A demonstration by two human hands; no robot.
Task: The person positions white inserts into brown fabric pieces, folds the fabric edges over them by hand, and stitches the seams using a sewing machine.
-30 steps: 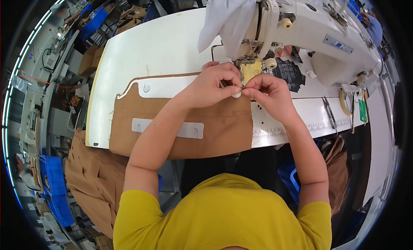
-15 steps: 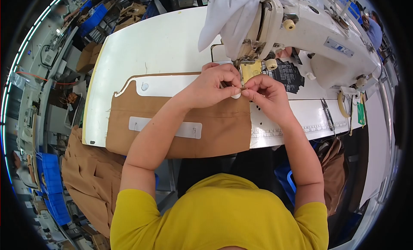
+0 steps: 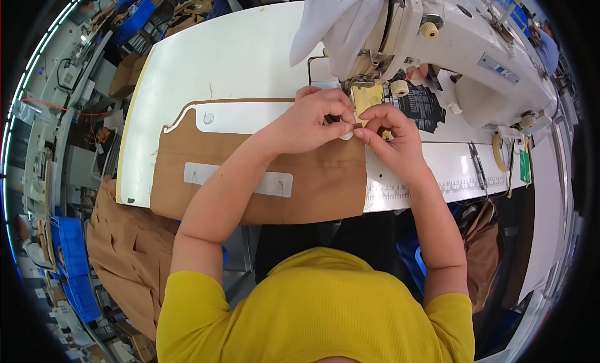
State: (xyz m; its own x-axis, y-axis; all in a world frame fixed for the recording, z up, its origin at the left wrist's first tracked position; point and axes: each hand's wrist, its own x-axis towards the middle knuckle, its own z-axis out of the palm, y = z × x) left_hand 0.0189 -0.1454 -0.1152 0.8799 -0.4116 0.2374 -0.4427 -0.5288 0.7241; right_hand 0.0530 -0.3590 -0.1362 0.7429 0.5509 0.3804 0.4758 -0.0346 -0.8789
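Observation:
A brown fabric piece lies across the front of the white sewing table, under my left forearm. My left hand is closed in a pinch on its upper right edge, just below the sewing machine's presser foot area. A small brown end of fabric pokes out past those fingertips. My right hand is beside it, thumb and forefinger a little apart around that end. A white pattern template lies along the fabric's upper edge, and a white strip lies lower on it. A small white round piece shows under my left thumb.
The white sewing machine stands at the right, with white cloth draped over its head. Black label-like pieces, tweezers and a printed ruler are on the table. More brown fabric hangs at the left.
My right thumb and forefinger have parted slightly from their pinch, and a brown fabric end now shows between the hands. My left hand keeps its hold; the view has shifted a little.

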